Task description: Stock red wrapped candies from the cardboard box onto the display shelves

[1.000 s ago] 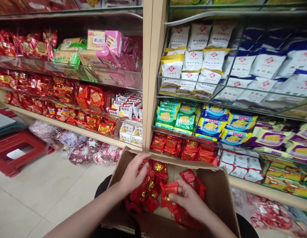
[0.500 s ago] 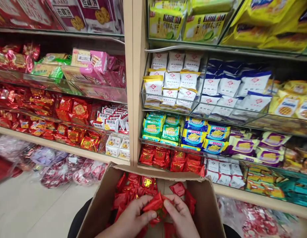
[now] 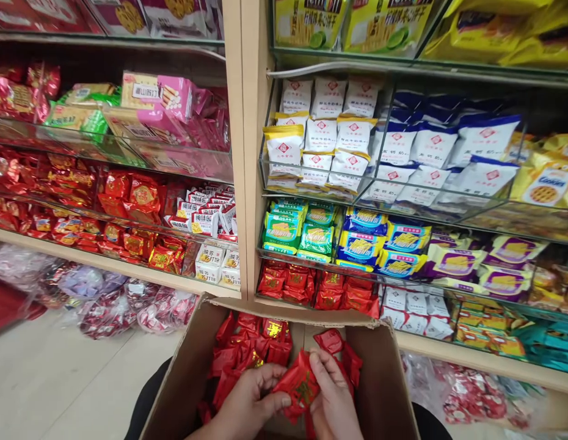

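Inside an open cardboard box (image 3: pixel 371 348) between my knees, both my hands hold one red snack packet (image 3: pixel 298 386) with gold printing. My left hand (image 3: pixel 259 394) pinches its left edge between thumb and fingers. On the other side my right hand (image 3: pixel 332 385) grips its upper right edge, fingers closed. The packet is tilted, its printed face towards me. Several more red packets (image 3: pixel 247 348) lie heaped in the box's left part, and a few red packets (image 3: pixel 330 340) lie at its back right. My forearms hide part of the box floor.
Shelves of wrapped snacks stand ahead, split by a wooden upright (image 3: pixel 250 153). Red packets (image 3: pixel 291 283) fill a low compartment behind the box. Plastic bags of snacks (image 3: pixel 167 311) lie on the floor at left, with more bags (image 3: pixel 471 394) under the right shelf.
The red packet has turned so its gold-printed face shows more. My right hand has shifted slightly up along its edge. The view has tipped a little lower.
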`<state>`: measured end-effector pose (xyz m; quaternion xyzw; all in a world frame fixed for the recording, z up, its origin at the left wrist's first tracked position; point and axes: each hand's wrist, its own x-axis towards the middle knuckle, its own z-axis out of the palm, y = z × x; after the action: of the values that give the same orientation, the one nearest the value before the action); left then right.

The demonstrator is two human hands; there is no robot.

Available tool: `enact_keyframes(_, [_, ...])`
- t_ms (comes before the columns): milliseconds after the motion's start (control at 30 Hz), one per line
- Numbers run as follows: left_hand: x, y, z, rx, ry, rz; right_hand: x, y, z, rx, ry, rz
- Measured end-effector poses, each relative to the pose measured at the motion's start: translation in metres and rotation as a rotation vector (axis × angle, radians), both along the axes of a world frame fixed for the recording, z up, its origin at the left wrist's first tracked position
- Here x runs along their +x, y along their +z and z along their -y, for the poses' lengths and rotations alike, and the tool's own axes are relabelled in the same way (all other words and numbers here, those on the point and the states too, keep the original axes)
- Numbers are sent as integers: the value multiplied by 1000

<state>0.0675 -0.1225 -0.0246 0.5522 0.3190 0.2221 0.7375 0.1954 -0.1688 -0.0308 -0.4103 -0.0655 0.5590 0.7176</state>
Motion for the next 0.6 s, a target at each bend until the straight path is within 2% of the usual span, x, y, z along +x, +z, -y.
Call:
enact_keyframes(133, [0, -2, 1, -2, 87, 59, -6, -14, 5, 79, 151, 145])
enact_keyframes(233, [-5, 3, -3, 128, 42, -12, -3, -14, 8, 112, 282, 378])
enact_keyframes(333, [-12, 16, -10, 358, 50, -140, 5, 3, 10, 125, 425, 737])
enact_keyframes(433, [-18, 34, -15, 447, 106, -182, 16, 28, 11, 127, 527, 1160])
enact_keyframes(533, [-30, 48, -23, 460, 147, -143, 33, 53, 4, 152, 452, 1515])
enact_keyframes(600, [-46, 52, -34, 488, 255, -152, 47, 67, -8, 173, 337, 1720])
